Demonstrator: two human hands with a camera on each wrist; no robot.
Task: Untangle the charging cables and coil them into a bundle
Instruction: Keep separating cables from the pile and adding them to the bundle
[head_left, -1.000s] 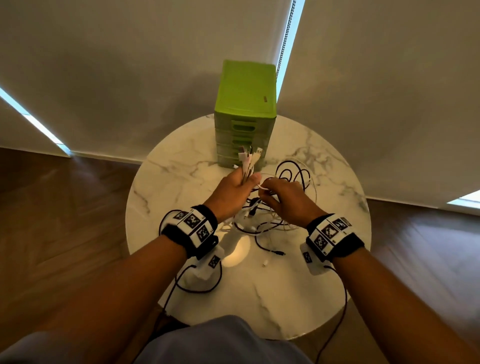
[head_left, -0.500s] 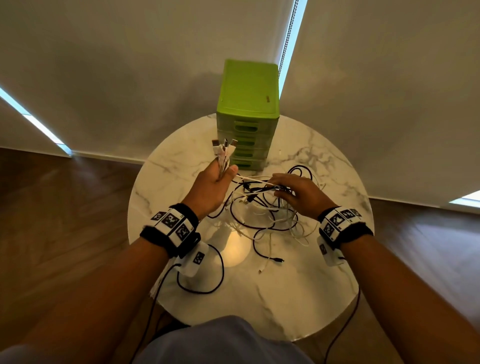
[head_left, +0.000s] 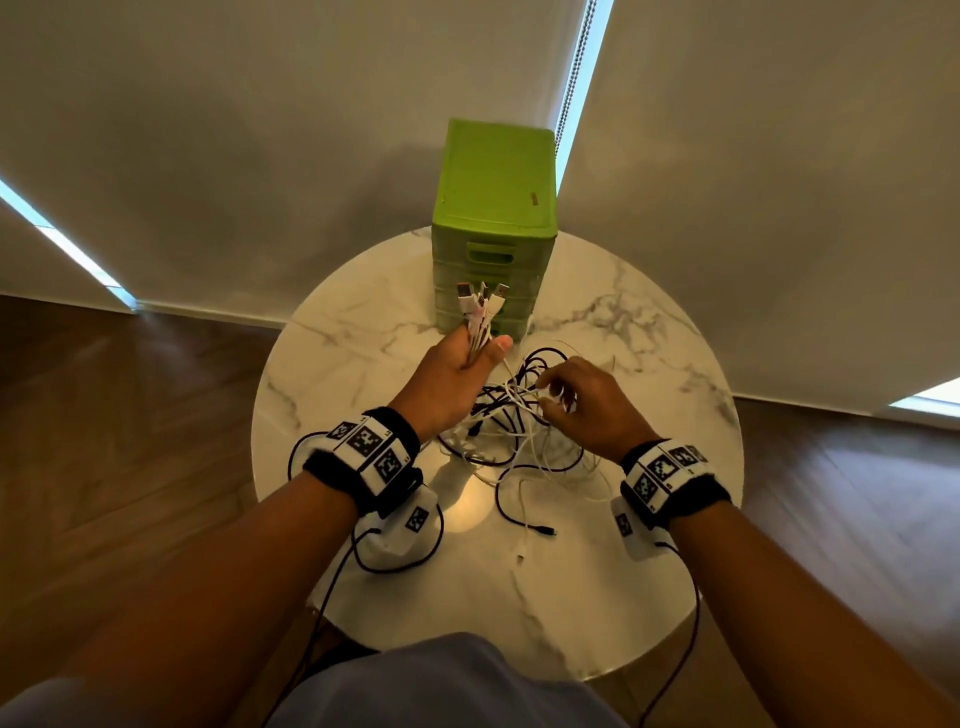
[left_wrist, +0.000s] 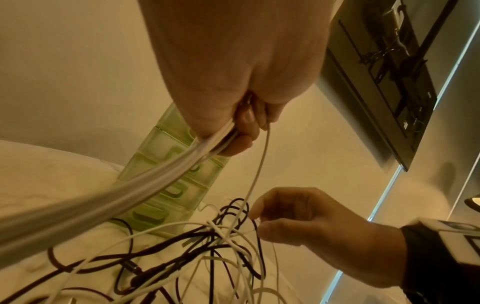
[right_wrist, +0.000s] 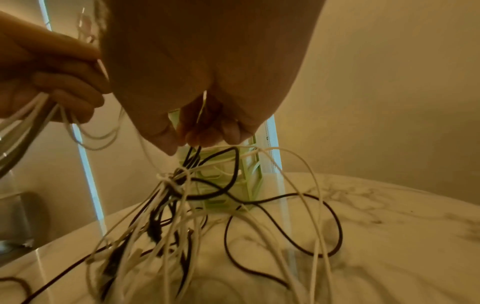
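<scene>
left hand (head_left: 457, 371) clenched round upright plug ends (head_left: 480, 306), knot of cables (head_left: 506, 402) just below right hand (head_left: 587, 402), curled fingertips (right_wrist: 207, 133) plucking strands, tangle trailing onto table (head_left: 597, 597).

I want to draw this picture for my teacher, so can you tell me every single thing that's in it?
Charging cables: several, white and black, tangled in a heap on the middle of the table; I cannot count them exactly.
Plug ends: a handful, white, sticking up out of the left hand.
Drawer unit: one, green, at the far edge of the table.
Table: one, round, white marble.
Blinds: pale, behind the table.
Floor: dark wood.
Wrist bands: two, black with black-and-white square markers, one per wrist.
Left hand: grips the bunch of white cables upright.
Right hand: fingers curled, picking at strands at the top of the tangle.
</scene>
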